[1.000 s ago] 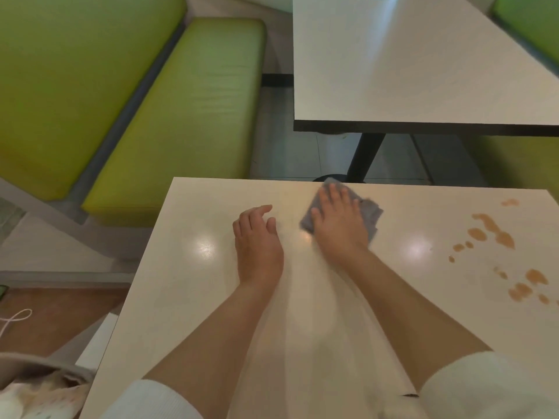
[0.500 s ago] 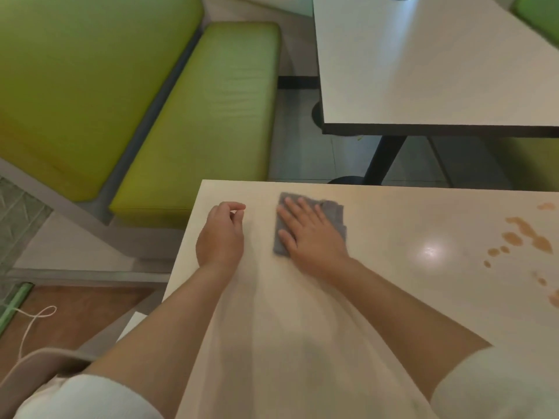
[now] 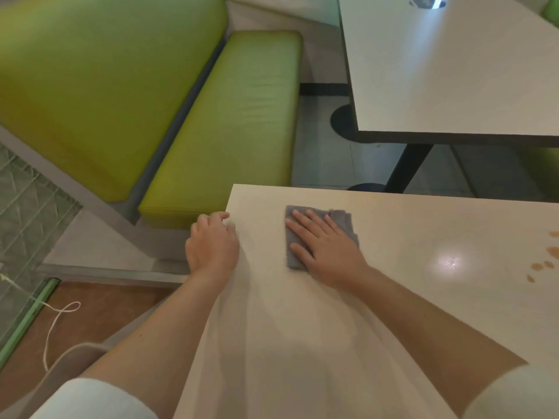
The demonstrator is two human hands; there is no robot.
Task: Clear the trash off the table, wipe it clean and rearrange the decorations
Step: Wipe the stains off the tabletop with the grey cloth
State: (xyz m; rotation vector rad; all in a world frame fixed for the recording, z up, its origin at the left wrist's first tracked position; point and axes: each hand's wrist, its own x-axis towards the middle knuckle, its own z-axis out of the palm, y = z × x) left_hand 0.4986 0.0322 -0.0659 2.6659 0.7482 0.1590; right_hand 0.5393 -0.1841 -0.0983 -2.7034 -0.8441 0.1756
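Note:
A cream table [image 3: 408, 237] fills the lower right of the head view. My right hand [image 3: 325, 246] lies flat, fingers straight, pressing a grey cloth [image 3: 344, 220] onto the table near its far left corner. My left hand [image 3: 211, 243] rests at the table's left edge with fingers loosely curled and nothing in it. Orange-brown stains [image 3: 541, 264] mark the tabletop at the far right.
A lime-green bench seat [image 3: 230, 125] with its backrest stands left of the table. A second cream table [image 3: 453, 65] on a black leg stands beyond. A white cord [image 3: 57, 319] lies on the brown floor at lower left.
My right hand has slid the cloth leftward along the table's far edge. My left hand has moved left to the table's edge. The stains have shifted toward the right of the view.

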